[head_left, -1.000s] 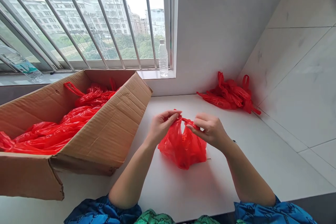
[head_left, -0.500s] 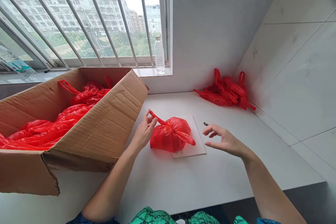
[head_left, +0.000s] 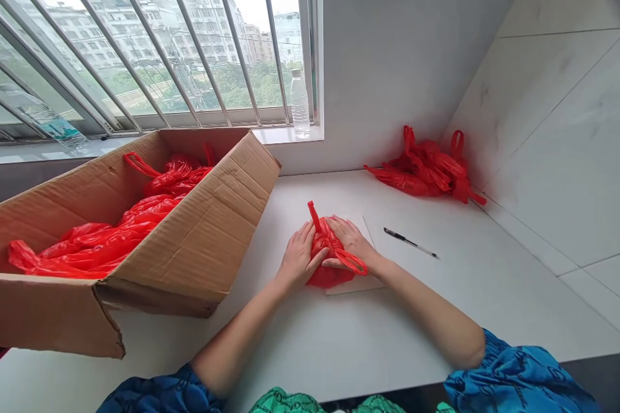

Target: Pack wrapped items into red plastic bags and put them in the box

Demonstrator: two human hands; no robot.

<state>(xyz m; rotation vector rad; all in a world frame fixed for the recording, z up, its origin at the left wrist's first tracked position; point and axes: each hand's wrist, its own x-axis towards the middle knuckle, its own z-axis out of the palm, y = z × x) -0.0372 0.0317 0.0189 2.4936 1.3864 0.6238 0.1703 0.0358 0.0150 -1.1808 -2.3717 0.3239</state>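
A plain grey wall point(head_left: 387, 64) meets a pale tiled wall point(head_left: 571, 155) at the right; a barred window point(head_left: 145, 71) occupies the left. Below runs a white, smooth counter point(head_left: 300, 348). An open cardboard box point(head_left: 194, 226) stands on its left part, long axis running from near left to far right, containing red plastic bags point(head_left: 130, 226). A heap of red bags point(head_left: 426, 171) lies in the far right corner. The tied red bag point(head_left: 332, 279) sits mid-counter, partly upon a white sheet point(head_left: 361, 285). Its body is rounded, without a clear long axis; from the central knot one handle points away and slightly left, the other towards near right, so the handle line lies diagonally. The left hand point(head_left: 296, 255) and right hand point(head_left: 353, 242) are open, fingers extended, laid against opposite sides of it. An upright clear bottle point(head_left: 299, 106) stands on the sill. A pen point(head_left: 411, 242) lies right of the sheet, slanting towards near right.
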